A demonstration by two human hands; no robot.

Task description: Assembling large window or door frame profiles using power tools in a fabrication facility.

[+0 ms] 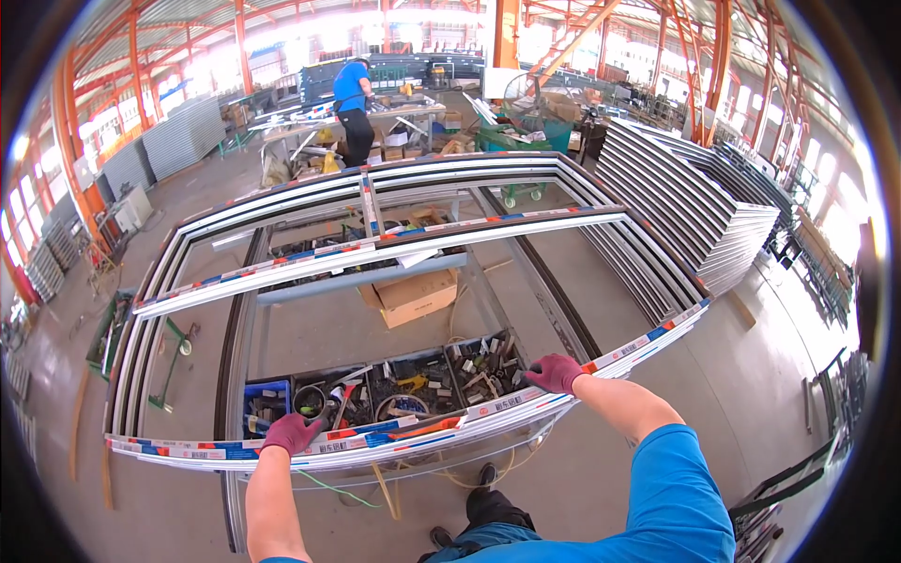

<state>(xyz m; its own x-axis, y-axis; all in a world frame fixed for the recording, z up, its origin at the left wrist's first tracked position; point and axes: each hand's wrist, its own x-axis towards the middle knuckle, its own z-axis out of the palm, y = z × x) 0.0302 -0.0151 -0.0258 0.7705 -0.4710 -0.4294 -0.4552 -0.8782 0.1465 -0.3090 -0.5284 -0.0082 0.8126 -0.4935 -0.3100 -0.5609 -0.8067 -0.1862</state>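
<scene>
A large aluminium window frame point(375, 246) lies flat in front of me on dark support bars, with printed protective tape along its rails. My left hand point(293, 433), in a dark pink glove, is closed over the near rail, left of its middle. A tool with dark and red parts point(340, 394) shows right beside these fingers; whether they touch it I cannot tell. Farther right, my right hand point(556, 373), gloved alike, grips the same near rail, its fingertips over the inner edge. An orange piece point(427, 428) lies along the rail between my hands.
Under the frame are parts bins point(404, 380) with small fittings, a blue bin point(267, 403) and an open cardboard box point(413, 296). Stacked frames point(671, 197) stand at the right. A person in blue point(352, 103) works at a far table. A green hose point(338, 490) hangs near my feet.
</scene>
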